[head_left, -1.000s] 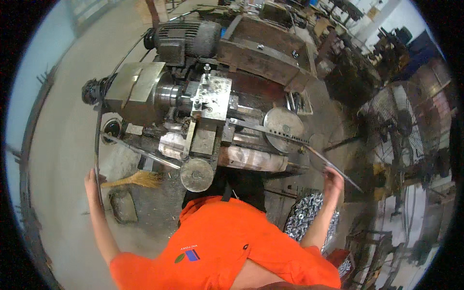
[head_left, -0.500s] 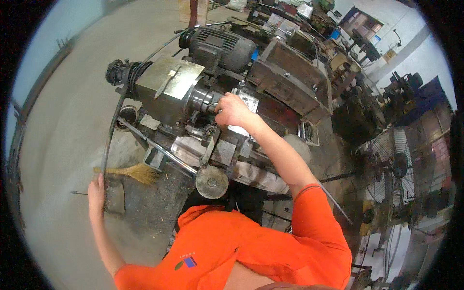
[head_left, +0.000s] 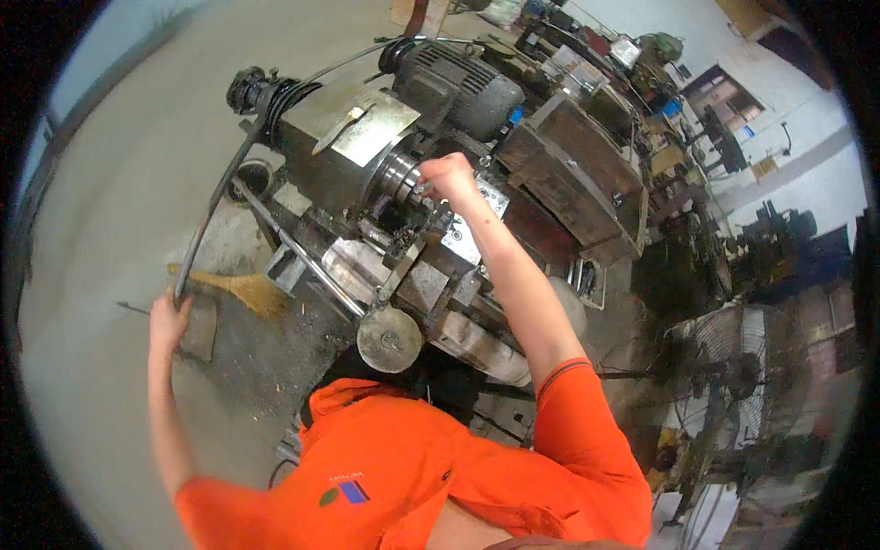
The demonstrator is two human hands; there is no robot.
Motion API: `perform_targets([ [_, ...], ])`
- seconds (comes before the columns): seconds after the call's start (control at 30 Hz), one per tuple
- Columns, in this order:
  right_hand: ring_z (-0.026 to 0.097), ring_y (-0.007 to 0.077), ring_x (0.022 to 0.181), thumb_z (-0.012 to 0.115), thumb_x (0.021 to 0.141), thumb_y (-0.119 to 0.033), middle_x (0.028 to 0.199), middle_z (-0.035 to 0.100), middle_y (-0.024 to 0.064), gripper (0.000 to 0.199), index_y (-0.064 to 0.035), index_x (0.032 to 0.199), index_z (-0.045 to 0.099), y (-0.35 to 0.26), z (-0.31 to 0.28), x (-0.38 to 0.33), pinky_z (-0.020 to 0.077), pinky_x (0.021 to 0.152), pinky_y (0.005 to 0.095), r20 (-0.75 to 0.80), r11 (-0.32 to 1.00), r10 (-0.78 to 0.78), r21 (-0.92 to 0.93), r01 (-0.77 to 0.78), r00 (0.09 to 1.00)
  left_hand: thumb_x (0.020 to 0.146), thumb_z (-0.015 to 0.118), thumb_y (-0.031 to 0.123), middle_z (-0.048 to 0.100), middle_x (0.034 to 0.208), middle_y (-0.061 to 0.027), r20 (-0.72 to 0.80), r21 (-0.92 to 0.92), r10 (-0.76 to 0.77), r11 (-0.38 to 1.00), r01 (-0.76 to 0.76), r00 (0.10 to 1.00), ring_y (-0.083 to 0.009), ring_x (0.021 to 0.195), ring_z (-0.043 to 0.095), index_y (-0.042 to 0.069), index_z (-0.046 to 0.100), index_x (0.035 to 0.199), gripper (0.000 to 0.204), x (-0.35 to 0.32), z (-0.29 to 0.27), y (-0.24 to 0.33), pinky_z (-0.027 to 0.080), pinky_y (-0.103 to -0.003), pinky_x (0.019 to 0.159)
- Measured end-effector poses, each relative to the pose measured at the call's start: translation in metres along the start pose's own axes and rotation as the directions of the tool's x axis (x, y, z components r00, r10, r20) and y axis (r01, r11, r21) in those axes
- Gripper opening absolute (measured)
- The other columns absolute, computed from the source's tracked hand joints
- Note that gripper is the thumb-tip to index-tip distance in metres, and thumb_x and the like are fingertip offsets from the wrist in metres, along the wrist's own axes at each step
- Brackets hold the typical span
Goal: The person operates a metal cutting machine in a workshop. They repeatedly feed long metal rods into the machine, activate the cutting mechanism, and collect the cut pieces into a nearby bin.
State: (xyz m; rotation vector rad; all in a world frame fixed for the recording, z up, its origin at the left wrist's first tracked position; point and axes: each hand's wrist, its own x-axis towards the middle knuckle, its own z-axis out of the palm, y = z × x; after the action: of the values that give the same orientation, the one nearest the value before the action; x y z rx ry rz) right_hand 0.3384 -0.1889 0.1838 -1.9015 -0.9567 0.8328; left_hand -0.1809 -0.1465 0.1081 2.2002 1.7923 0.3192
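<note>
My left hand (head_left: 169, 321) is closed around the lower end of a long dark lever bar (head_left: 207, 216), which slants up to the far end of a lathe's headstock (head_left: 321, 179). My right hand (head_left: 447, 176) is at the front of the round steel chuck (head_left: 397, 176), fingers bent and pinched together. Whatever sits between those fingertips is too small and too covered to make out. Just beneath the right wrist is a pale metal block with holes (head_left: 467, 240). A round handwheel (head_left: 390, 339) stands on the near side of the machine.
A loose tool lies on the headstock's shiny plate (head_left: 380, 126). Behind are a ribbed motor (head_left: 463, 87) and a rusty metal box (head_left: 573, 170). A straw broom (head_left: 246, 287) and dustpan (head_left: 202, 332) lie on the floor at left. A caged fan (head_left: 729, 371) stands at right.
The whole view has shifted and tilted a little. My right hand has lifted slightly at the chuck, with its wrist more raised. My left hand keeps its grip on the lever bar.
</note>
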Motion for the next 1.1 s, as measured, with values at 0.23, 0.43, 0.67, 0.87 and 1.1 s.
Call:
perform_targets([
  [0.23,0.060,0.0225,0.056,0.059,0.059,-0.023,0.051,0.051,0.0157,0.023,-0.0002,0.061,0.062,0.005,0.020,-0.011,0.0441,0.053,0.0378,-0.143,0.924,-0.338,-0.236,0.299,0.930,0.069,0.058,0.006,0.059,0.076,-0.0243,-0.034,0.073,-0.006,0.997,0.008,0.999,-0.0425,0.078,0.056,-0.003,0.056,0.087,0.020,0.000,0.007,-0.016,0.044,-0.049,0.069],
  [0.43,0.045,0.0090,0.053,0.057,0.061,-0.016,0.051,0.048,0.0059,0.018,0.0022,0.062,0.058,0.017,0.011,-0.021,0.0379,0.050,0.0263,-0.146,0.945,-0.319,-0.117,0.304,0.936,0.067,0.055,0.005,0.059,0.071,-0.0218,0.005,0.378,0.004,0.926,-0.006,1.000,-0.0364,0.072,0.059,-0.001,0.059,0.081,0.016,0.057,0.004,-0.094,0.046,-0.047,0.065],
  [0.67,0.044,0.0069,0.056,0.056,0.063,-0.016,0.055,0.050,0.0010,0.017,0.0009,0.065,0.059,0.015,0.016,-0.020,0.0361,0.052,0.0244,-0.198,0.969,-0.239,-0.109,0.221,0.951,0.071,0.056,0.005,0.059,0.068,-0.0149,-0.147,0.637,0.354,0.748,-0.185,0.924,-0.0309,0.064,0.060,0.004,0.055,0.083,0.011,0.190,-0.029,-0.195,0.048,-0.041,0.058],
  [0.87,0.063,0.0280,0.077,0.059,0.057,-0.018,0.078,0.064,0.0175,0.022,-0.0014,0.070,0.064,-0.008,0.013,-0.038,0.0474,0.069,0.0322,-0.156,0.949,-0.235,-0.250,0.192,0.959,0.070,0.056,0.008,0.061,0.077,-0.0169,-0.147,0.628,0.134,0.778,-0.012,0.980,-0.0330,0.073,0.060,0.004,0.059,0.101,0.030,0.204,-0.026,-0.204,0.048,-0.043,0.064],
  [1.1,0.055,0.0337,0.105,0.060,0.054,-0.011,0.118,0.054,0.0174,0.025,-0.0070,0.079,0.063,0.032,-0.036,-0.146,0.0442,0.087,0.0346,-0.335,0.830,-0.552,-0.308,0.465,0.764,0.083,0.052,0.023,0.062,0.091,-0.0212,-0.353,-0.242,-0.066,0.970,-0.023,0.933,-0.0312,0.079,0.060,-0.004,0.059,0.100,0.032,0.155,0.119,-0.039,0.047,-0.038,0.071],
])
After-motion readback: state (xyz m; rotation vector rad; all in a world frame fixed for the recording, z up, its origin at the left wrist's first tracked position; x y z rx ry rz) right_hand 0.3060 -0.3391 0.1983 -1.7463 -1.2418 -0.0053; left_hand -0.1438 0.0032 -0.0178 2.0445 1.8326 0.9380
